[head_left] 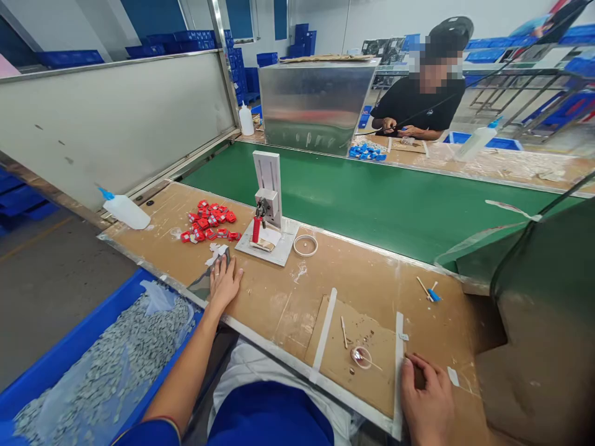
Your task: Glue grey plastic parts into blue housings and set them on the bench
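Brown bench (279, 297): left hand (224, 282) flat near front edge, fingers toward press (268, 207); right hand (427, 402) flat, empty, on taped cardboard (357, 365).

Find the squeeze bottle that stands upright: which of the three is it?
The small white bottle at the far end of the grey divider wall. The blue-capped bottles both lie tilted over.

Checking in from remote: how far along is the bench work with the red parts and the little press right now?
Looks done: a pile of red parts lies left of the small press fixture. In hand: nothing gripped; the left hand lies flat on the bench by small white pieces, and the right hand rests on the taped cardboard mat. Left: the blue bin holds many grey parts.
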